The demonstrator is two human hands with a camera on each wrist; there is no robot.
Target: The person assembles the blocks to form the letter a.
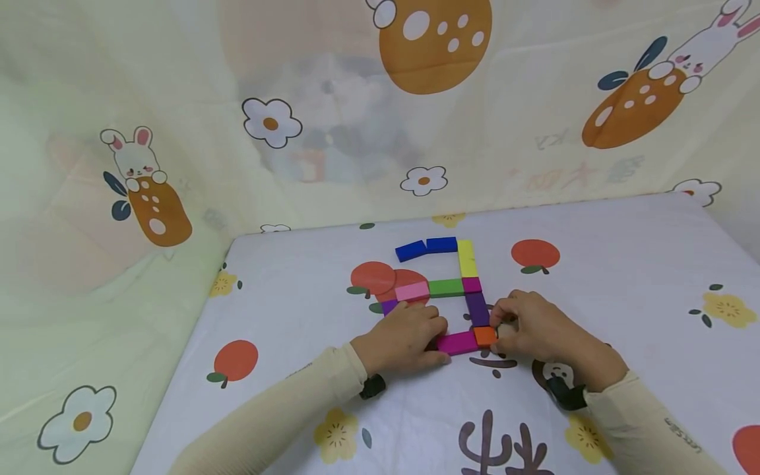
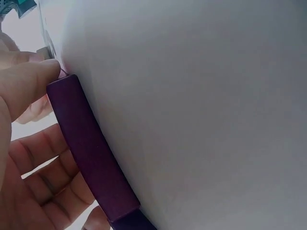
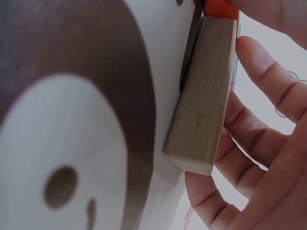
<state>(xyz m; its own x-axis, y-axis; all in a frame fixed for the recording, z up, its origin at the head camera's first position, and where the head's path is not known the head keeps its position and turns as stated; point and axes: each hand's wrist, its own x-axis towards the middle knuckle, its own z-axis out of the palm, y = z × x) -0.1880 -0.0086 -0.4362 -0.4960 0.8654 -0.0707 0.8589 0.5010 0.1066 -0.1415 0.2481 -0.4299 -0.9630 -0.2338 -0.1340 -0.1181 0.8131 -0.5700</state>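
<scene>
Coloured blocks lie end to end on the cloth, in an outline shaped like a figure. At its lower side, my left hand (image 1: 406, 333) has thumb and fingertips around the left end of a magenta block (image 1: 457, 343). A long plum-purple block (image 2: 93, 148) runs beneath that hand, mostly hidden in the head view. My right hand (image 1: 543, 333) pinches a plain wooden block (image 3: 204, 96), its far end right at the orange block (image 1: 485, 337). Above the orange one are a dark purple block (image 1: 477, 309), a small magenta block (image 1: 472, 285) and a yellow block (image 1: 468, 258).
Two blue blocks (image 1: 441, 245) form the outline's top, and a green block (image 1: 446, 287) and a pink block (image 1: 411, 291) cross its middle. The white cloth (image 1: 285, 297) has printed fruit and flowers. A patterned curtain (image 1: 344, 198) hangs behind.
</scene>
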